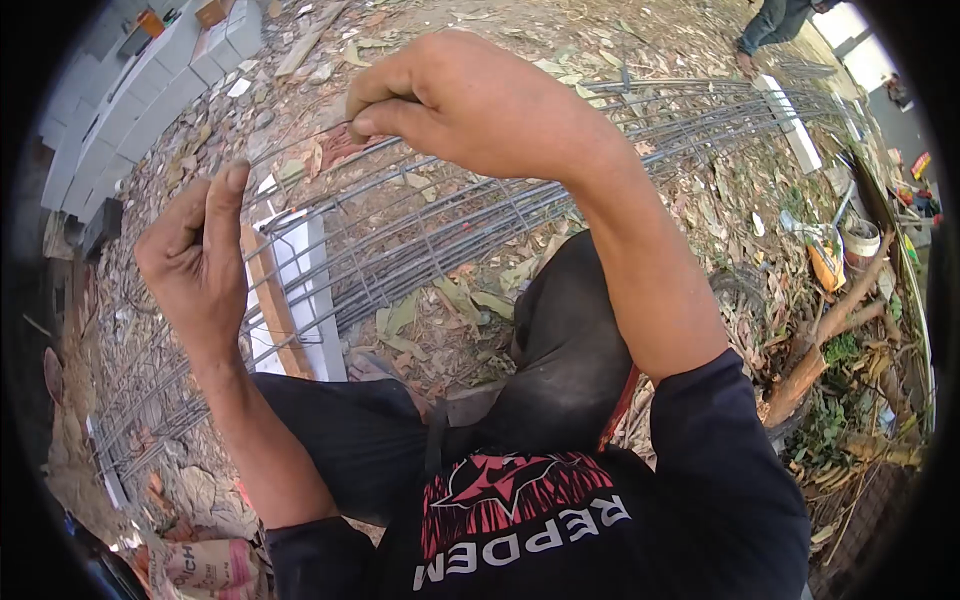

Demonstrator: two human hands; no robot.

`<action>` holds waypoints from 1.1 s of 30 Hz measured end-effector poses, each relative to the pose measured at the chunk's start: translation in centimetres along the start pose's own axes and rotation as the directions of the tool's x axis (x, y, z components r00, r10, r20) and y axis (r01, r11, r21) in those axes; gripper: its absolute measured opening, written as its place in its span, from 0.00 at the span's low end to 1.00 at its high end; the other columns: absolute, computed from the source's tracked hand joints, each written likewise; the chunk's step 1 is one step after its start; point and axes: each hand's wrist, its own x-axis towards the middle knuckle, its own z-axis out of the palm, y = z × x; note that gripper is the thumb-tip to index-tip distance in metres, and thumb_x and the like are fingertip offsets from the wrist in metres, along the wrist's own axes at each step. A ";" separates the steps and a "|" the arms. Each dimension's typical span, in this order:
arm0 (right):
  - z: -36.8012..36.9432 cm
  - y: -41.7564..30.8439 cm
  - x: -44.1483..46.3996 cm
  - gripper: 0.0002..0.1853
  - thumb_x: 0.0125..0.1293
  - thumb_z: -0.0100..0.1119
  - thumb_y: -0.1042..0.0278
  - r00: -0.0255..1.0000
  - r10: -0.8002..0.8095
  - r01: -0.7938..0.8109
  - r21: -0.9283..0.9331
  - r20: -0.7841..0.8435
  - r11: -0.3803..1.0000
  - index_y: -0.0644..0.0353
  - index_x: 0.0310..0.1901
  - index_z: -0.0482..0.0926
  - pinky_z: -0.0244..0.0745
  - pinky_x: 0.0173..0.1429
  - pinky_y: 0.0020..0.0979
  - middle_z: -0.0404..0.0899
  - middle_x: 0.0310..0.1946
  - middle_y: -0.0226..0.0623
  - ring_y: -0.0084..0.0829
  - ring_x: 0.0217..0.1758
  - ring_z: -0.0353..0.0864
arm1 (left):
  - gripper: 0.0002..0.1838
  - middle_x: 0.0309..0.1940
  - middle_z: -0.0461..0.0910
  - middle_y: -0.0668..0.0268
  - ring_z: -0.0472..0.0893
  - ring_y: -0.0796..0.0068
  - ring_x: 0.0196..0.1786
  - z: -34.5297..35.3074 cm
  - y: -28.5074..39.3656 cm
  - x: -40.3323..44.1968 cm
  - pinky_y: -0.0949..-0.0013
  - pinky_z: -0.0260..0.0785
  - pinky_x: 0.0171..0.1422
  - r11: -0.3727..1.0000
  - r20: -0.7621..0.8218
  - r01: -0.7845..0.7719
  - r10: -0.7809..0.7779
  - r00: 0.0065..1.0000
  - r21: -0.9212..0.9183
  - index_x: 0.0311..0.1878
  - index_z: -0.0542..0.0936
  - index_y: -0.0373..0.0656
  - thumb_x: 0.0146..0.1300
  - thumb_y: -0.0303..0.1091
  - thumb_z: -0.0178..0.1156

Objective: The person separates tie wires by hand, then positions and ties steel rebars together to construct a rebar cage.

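Observation:
Between my two raised hands runs a thin wire (300, 146), above the long rebar cage (440, 225). My left hand (200, 245) is closed in a pinch at the wire's left end. At its other end, my right hand (430, 105) pinches the wire between thumb and curled fingers. Beneath the cage, near my left hand, lie a wooden strip (277, 300) and a white block (312, 290). The steel bars stretch from lower left to upper right, with ties across them.
Grey blocks (165, 85) are stacked at upper left. Another white support (793, 125) lies under the bars at right. A person's leg (768, 28) shows at the top. Cut branches (800, 385) and a bucket (860, 240) stand at right; a sack (205, 565) lies lower left.

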 end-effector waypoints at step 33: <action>4.8 -3.4 1.0 0.10 0.67 0.66 0.60 0.953 -0.137 0.002 -0.445 -0.272 0.896 0.57 0.42 0.84 0.80 0.60 0.44 0.85 0.39 0.40 0.41 0.51 0.87 | 0.27 0.16 0.61 0.76 0.57 0.85 0.24 -1.8 -1.3 1.0 0.68 0.47 0.28 0.968 -0.032 0.247 -0.245 0.969 0.053 0.21 0.72 0.39 0.78 0.41 0.63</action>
